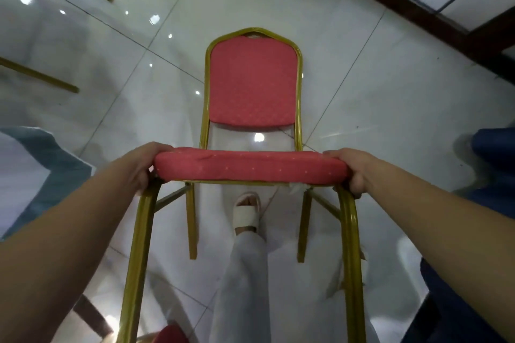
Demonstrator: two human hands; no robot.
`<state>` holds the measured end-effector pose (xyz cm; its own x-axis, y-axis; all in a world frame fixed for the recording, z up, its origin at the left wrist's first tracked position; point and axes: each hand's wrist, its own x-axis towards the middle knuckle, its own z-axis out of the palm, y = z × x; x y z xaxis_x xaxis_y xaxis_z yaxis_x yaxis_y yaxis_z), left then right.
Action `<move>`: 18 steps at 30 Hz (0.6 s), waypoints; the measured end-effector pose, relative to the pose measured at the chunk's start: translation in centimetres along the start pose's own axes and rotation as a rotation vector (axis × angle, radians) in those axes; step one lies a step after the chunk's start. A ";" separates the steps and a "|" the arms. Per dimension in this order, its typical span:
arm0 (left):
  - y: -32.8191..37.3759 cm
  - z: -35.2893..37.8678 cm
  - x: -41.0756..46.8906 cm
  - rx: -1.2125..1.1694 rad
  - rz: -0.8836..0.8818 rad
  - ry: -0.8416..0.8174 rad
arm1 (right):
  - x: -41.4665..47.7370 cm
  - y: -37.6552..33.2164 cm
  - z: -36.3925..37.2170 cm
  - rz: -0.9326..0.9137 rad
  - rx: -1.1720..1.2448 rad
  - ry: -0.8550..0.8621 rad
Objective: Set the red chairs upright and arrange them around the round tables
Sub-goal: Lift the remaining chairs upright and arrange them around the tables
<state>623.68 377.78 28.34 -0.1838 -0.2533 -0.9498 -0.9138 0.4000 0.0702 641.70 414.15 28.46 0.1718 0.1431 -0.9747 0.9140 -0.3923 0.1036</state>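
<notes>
Red chair point(252, 86) is tipped backward over the glossy tiled floor point(390, 92) — gold legs pointing toward the person. Left hand point(139, 167) and right hand point(354, 172) grip the seat's front corners — fingers curled under the cushion.

Glossy pale tiled floor point(376, 92), red chair point(253, 83) tilted above, slippered foot point(246, 213) planted on it

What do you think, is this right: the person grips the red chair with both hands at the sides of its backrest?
No. In the head view the left hand and right hand grip the red chair at the sides of its seat; the backrest is untouched.
</notes>
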 end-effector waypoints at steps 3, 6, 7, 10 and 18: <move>1.8 -1.8 -2.4 -0.020 0.057 -0.003 | -2.8 -2.8 0.3 -0.100 -0.003 0.015; 4.0 -3.8 -5.0 -0.050 0.129 0.005 | -6.2 -6.0 1.0 -0.198 -0.004 0.031; 4.7 -4.4 -5.8 -0.075 0.151 0.012 | -7.3 -7.2 1.1 -0.236 0.003 0.033; 6.3 -6.7 -8.1 -0.163 0.213 0.001 | -10.4 -10.5 1.6 -0.378 -0.012 -0.008; 5.4 -8.8 -9.1 -0.419 0.652 -0.074 | -13.4 -13.3 2.4 -0.874 0.084 -0.181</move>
<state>617.26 374.43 40.03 -0.7200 -0.0159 -0.6938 -0.6927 0.0782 0.7170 626.35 415.33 39.65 -0.6404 0.2790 -0.7156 0.6600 -0.2765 -0.6985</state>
